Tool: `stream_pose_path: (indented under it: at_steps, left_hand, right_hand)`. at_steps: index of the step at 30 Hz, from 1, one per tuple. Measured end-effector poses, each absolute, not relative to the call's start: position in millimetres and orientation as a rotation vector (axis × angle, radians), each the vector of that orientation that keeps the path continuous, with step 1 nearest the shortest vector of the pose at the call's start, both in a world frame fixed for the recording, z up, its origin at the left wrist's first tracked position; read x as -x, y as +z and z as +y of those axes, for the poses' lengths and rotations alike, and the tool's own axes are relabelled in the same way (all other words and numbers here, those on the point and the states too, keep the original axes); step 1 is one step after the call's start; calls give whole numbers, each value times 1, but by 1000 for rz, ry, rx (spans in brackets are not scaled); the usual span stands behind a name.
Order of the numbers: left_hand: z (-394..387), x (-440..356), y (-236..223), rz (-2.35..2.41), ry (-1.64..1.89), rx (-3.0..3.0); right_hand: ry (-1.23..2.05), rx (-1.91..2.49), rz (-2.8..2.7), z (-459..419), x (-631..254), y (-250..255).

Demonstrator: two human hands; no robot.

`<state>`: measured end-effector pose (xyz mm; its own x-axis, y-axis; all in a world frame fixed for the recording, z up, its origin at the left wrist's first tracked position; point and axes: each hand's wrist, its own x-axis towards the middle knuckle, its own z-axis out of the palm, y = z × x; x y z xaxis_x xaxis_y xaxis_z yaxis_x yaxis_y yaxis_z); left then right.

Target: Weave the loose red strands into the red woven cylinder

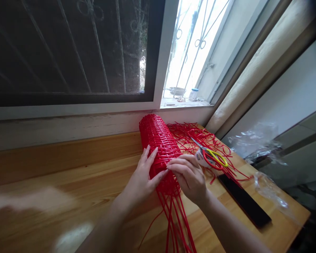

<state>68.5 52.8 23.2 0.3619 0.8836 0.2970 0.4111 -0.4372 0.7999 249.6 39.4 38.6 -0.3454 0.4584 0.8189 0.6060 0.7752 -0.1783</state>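
A tube-shaped red woven basket [158,135] lies on its side on the wooden table, its far end close to the window wall. Long loose red strands [177,225] trail from its near end toward me. My left hand [140,177] steadies the basket from the left, fingers along its side and thumb on top. On the right of the weave, my right hand [191,177] has thumb and fingers pinched together at the surface, apparently on a red strand; the fingers mostly hide the pinched piece.
Cut red strips [185,130] lie heaped behind my right hand. Scissors [216,157] with red and yellow handles rest on a white item [201,157]. A black phone [244,200] and clear plastic wrap [270,191] lie near the table's right edge. A window frame [162,59] stands behind.
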Motion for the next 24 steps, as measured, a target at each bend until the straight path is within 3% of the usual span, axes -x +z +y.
stream_pose_path:
  at_steps: [24]
  left_hand:
    - [51, -76, 21, 1151, 947, -1935]
  right_hand:
    - [-266, 1044, -1967, 38, -240, 44]
